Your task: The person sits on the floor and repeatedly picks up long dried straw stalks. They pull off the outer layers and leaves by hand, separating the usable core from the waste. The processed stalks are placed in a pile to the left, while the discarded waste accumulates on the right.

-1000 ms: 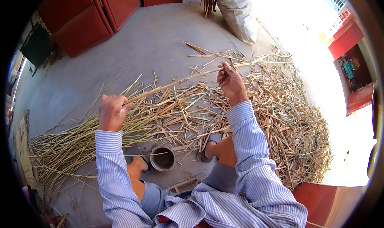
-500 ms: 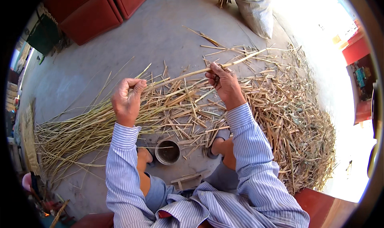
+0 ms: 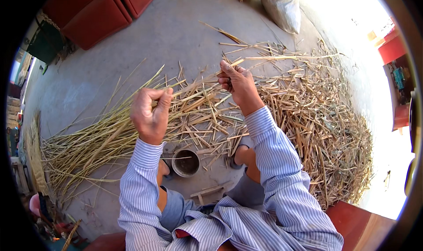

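Observation:
My left hand [image 3: 150, 114] is curled around one end of a long pale reed stalk [image 3: 198, 82], and my right hand [image 3: 238, 83] pinches the same stalk near its other end. The stalk is held up between the hands above a wide heap of cut reed pieces [image 3: 308, 118] on the concrete floor. Longer greenish stalks [image 3: 83, 145] lie in a bundle to the left of my left hand. Both forearms are in blue striped sleeves.
A small round metal cup [image 3: 186, 163] stands on the floor between my feet. Red cabinets [image 3: 97, 13] stand at the far left, and a white sack [image 3: 280, 4] at the far middle. A red seat edge [image 3: 352, 220] shows at the lower right.
Both hands have come closer to me and nearer each other. The stalk between them is now shorter in span and held higher over the heap.

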A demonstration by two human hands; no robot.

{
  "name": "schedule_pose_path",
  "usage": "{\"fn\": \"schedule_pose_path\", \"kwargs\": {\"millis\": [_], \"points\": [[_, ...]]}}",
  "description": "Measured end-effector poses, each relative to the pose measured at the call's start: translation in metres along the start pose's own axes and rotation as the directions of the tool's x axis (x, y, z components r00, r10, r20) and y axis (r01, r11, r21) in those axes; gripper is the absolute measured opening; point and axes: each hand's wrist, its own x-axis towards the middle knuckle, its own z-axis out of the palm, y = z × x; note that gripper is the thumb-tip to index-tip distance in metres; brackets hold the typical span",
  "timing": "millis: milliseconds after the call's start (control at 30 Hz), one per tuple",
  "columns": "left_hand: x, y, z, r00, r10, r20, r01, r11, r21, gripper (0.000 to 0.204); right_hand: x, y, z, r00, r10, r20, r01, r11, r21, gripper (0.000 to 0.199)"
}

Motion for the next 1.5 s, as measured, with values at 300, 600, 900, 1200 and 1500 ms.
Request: {"fn": "schedule_pose_path", "kwargs": {"millis": [300,600,900,1200,1500], "points": [[0.024,-0.006,0.004,0.921,0.314,0.229,-0.387,0.804,0.452,0.027,-0.007,0.008,0.013,0.997,-0.069,0.021,0.071,0.994,-0.085,0.041],[0.030,-0.020,0.013,0.942,-0.318,0.112,0.336,0.862,-0.379,0.020,-0.006,0.014,0.011,0.995,-0.095,0.026,0.097,0.987,-0.129,0.041],[0.031,-0.043,-0.029,0.929,0.145,0.341,-0.285,0.869,0.405,0.042,0.003,-0.001,-0.019,0.983,-0.175,-0.051,0.170,0.981,-0.088,0.035],[0.032,-0.048,-0.018,0.863,-0.412,0.291,0.482,0.843,-0.238,0.020,0.000,-0.005,-0.032,0.981,-0.190,-0.046,0.190,0.982,-0.004,0.030],[0.030,-0.014,0.013,0.890,0.396,0.225,-0.454,0.739,0.498,0.033,-0.004,-0.001,-0.023,0.977,-0.211,0.032,0.212,0.977,-0.027,0.029]]}}
